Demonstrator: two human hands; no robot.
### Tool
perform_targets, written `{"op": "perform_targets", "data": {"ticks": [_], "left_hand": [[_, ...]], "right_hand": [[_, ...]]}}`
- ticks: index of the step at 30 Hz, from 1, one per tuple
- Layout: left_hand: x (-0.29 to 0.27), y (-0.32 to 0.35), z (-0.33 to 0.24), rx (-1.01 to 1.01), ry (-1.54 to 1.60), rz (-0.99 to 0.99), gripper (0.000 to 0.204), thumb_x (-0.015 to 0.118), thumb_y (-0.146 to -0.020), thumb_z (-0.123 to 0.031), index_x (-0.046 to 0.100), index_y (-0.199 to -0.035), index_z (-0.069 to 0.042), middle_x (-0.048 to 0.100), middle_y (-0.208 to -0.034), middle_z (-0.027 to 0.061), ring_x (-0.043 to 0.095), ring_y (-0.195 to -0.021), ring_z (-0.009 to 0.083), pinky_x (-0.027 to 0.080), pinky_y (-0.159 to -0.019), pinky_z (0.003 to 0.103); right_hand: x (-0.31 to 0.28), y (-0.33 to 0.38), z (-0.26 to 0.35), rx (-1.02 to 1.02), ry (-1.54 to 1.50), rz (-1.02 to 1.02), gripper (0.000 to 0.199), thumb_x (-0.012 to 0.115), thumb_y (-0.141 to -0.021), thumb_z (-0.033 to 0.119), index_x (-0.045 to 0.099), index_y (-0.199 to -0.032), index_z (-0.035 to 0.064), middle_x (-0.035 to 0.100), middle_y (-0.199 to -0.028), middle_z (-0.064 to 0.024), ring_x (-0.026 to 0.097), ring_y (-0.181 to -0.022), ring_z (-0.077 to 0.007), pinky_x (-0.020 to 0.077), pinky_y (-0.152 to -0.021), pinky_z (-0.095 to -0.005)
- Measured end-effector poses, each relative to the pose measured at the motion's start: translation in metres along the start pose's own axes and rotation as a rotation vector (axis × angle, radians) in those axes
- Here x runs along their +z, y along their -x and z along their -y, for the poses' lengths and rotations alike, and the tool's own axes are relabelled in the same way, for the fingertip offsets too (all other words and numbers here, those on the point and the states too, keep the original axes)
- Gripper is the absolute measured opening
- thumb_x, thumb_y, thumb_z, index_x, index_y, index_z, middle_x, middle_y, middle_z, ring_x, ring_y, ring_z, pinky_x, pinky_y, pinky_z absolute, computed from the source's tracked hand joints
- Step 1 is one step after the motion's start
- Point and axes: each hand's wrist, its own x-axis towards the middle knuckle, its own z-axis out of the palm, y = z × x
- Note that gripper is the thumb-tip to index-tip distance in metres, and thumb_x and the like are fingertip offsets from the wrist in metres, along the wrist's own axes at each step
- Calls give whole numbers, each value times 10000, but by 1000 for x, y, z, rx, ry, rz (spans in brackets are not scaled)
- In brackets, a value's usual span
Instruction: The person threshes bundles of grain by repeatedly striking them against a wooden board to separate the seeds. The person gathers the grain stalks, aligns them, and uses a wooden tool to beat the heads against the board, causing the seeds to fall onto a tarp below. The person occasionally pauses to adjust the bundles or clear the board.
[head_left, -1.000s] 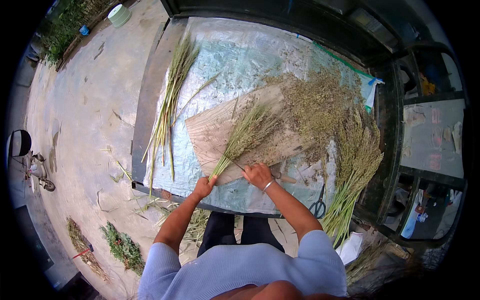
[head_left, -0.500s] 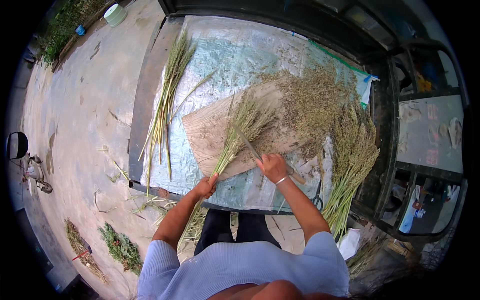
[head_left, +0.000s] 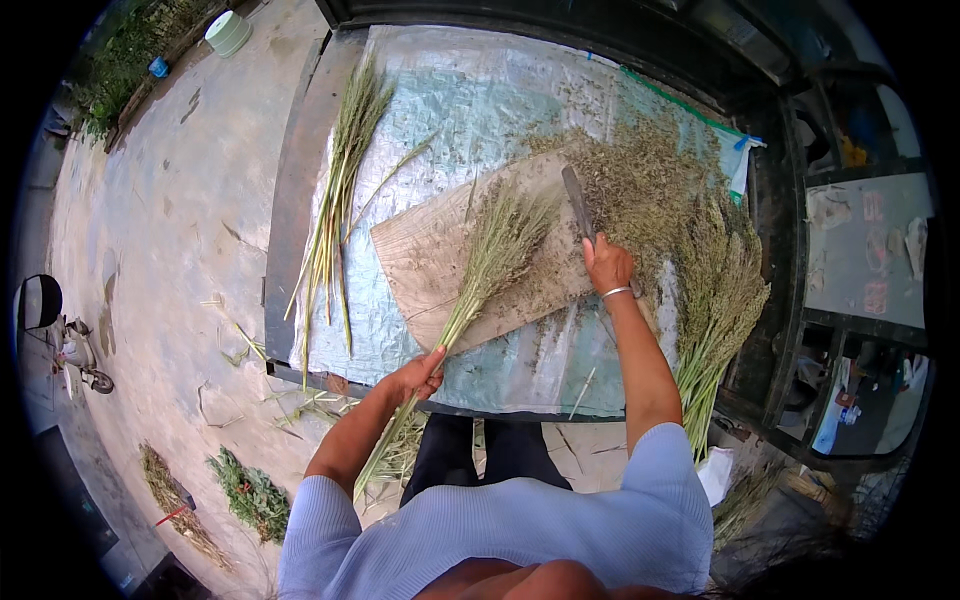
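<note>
My left hand [head_left: 414, 376] is closed round the lower stalks of a bundle of grain stalks [head_left: 478, 275], whose seed heads fan out over a wooden board [head_left: 412, 248]. A long flat-bladed knife [head_left: 576, 198] is in my right hand [head_left: 609, 265], its blade pointing up and away, to the right of the seed heads and apart from them. Part of its pale handle shows below my wrist. Threshed seeds and chaff [head_left: 640, 180] lie thickly over the board's far right end and the sheet beyond.
A silvery sheet [head_left: 455, 100] covers the platform. Uncut-looking stalks [head_left: 345, 160] lie on its left, and a larger heap of grain stalks [head_left: 720, 290] on its right. A dark metal frame [head_left: 765, 330] bounds the right side. Cut greenery [head_left: 248, 495] sits on the concrete floor.
My right hand has swung the knife up and to the right, off the seed heads. My left hand keeps its hold on the bundle, nearly still.
</note>
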Motion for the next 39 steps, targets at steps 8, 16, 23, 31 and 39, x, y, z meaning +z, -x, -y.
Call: {"op": "perform_targets", "data": {"ticks": [8,16,23,31,39], "left_hand": [[-2,-12,16,-57,131,148,577,333,-839,-677,353,-627,-141,338,-513,-4,254,-354,85,228,-337,243],[-10,-13,5,-45,65,111,566,330,-845,-669,335,-617,-150,315,-507,-10,234,-344,79,211,-313,237],[-15,-21,11,-30,171,255,565,308,-851,-669,334,-618,-155,324,-518,-14,232,-356,76,209,-318,226],[-10,-18,9,20,11,89,578,316,-845,-673,355,-618,-143,330,-504,-6,251,-348,95,233,-326,244],[14,-7,18,148,-96,-237,541,461,-823,-623,392,-628,-123,365,-483,0,315,-348,108,284,-349,284]], "right_hand": [[27,104,85,-535,-345,85,251,672,-751,277,511,-711,89,545,-550,-89,564,-553,-270,437,-551,-375],[8,-28,-11,71,5,-64,237,600,-821,279,530,-760,62,556,-537,-127,558,-494,-313,442,-480,-426],[-17,98,98,-755,-365,207,263,662,-755,284,496,-712,85,527,-542,-89,560,-577,-266,436,-558,-398],[23,4,-7,3,-28,61,246,582,-825,301,543,-784,62,549,-527,-133,566,-514,-306,443,-475,-405],[-38,140,57,-238,-400,113,249,641,-785,280,553,-838,53,535,-521,-118,549,-489,-316,435,-458,-418]]}}
